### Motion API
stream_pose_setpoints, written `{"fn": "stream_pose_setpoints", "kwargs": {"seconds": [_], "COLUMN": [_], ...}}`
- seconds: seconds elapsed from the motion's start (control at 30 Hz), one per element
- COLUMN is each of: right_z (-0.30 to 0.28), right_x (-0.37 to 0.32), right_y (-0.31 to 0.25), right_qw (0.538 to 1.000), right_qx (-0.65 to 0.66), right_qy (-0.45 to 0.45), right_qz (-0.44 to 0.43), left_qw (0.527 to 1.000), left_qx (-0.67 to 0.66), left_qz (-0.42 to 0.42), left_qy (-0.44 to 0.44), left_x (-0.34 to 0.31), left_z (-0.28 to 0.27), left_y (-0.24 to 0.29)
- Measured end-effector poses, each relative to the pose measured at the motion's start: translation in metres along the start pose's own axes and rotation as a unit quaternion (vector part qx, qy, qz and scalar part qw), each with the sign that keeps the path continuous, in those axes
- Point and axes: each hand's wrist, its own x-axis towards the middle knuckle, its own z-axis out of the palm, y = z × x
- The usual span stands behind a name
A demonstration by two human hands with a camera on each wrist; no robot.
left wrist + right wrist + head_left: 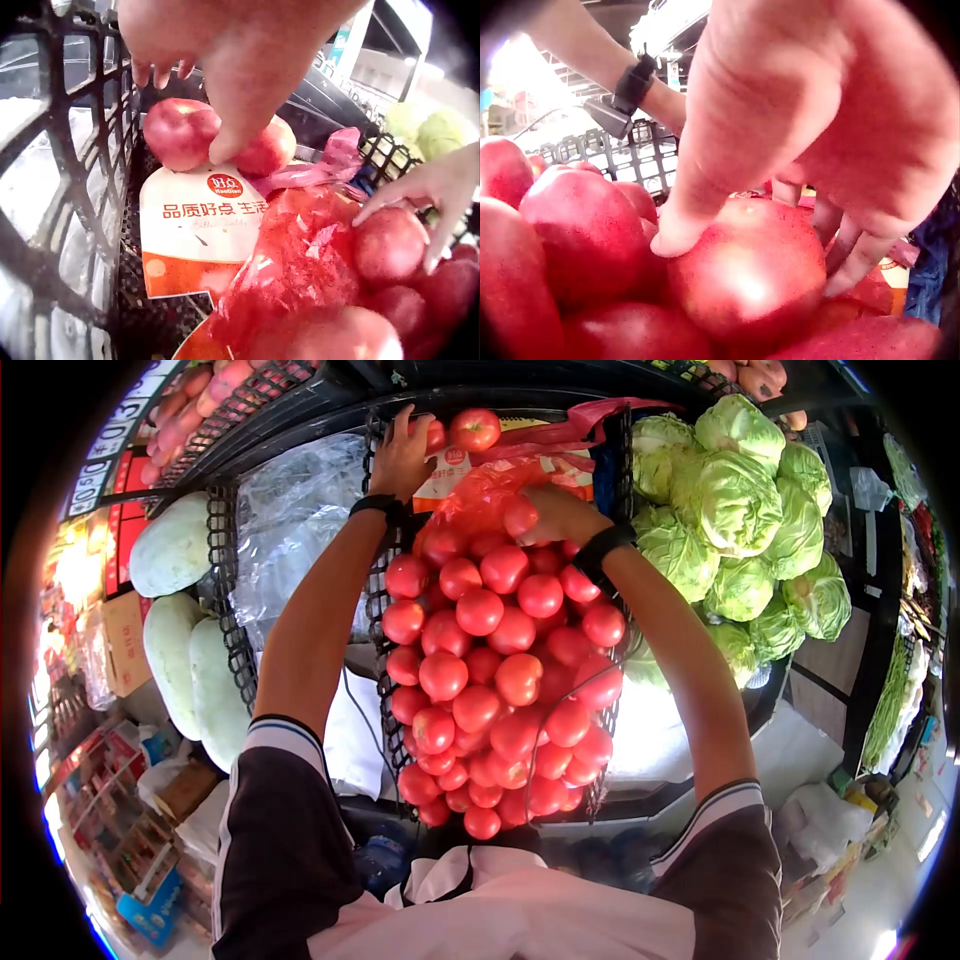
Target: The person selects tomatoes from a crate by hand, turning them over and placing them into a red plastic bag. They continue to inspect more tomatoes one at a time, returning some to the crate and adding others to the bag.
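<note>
My left hand (pixel 402 458) is at the far left corner of the black crate (pixel 372 600). Its thumb rests against one of two tomatoes (pixel 181 135) there, and its fingertips hang apart beyond it. The other tomato (pixel 474 430) sits just to the right. With thumb and fingers round it, my right hand (pixel 560 515) grips a tomato (pixel 750 266) at the far end of the heap (pixel 480 660). Between the hands lies a crumpled red plastic bag (pixel 307 247), partly over a printed white and orange card (pixel 195 210).
Cabbages (pixel 735 500) are piled to the right of the crate. On the left lie clear plastic bags (pixel 295 510) and pale green winter melons (pixel 175 660). A thin cable (pixel 540 735) crosses the tomatoes. Crates of reddish produce (pixel 190 420) stand at the back.
</note>
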Motion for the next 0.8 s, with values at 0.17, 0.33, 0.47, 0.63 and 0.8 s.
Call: {"fn": "stream_pose_setpoints", "kwargs": {"seconds": [0.17, 0.33, 0.47, 0.63, 0.8], "right_z": [-0.009, -0.045, -0.088, -0.071, -0.070], "right_x": [0.006, -0.048, -0.133, -0.214, -0.276], "right_y": [-0.004, -0.052, -0.137, -0.198, -0.243], "right_qw": [0.999, 0.974, 0.910, 0.850, 0.872], "right_qx": [-0.022, -0.001, 0.065, 0.083, 0.143], "right_qy": [-0.011, 0.215, 0.338, 0.415, 0.337], "right_qz": [0.041, -0.072, -0.232, -0.312, -0.323], "left_qw": [0.996, 0.878, 0.698, 0.486, 0.629], "left_qx": [-0.093, -0.453, -0.631, -0.815, -0.725], "left_qz": [-0.006, -0.154, -0.322, -0.282, -0.277], "left_qy": [0.003, -0.010, -0.105, -0.138, -0.039], "left_x": [-0.032, -0.060, -0.091, -0.150, -0.207], "left_z": [-0.024, -0.056, -0.175, -0.253, -0.303], "left_y": [0.047, 0.100, 0.193, 0.251, 0.288]}}
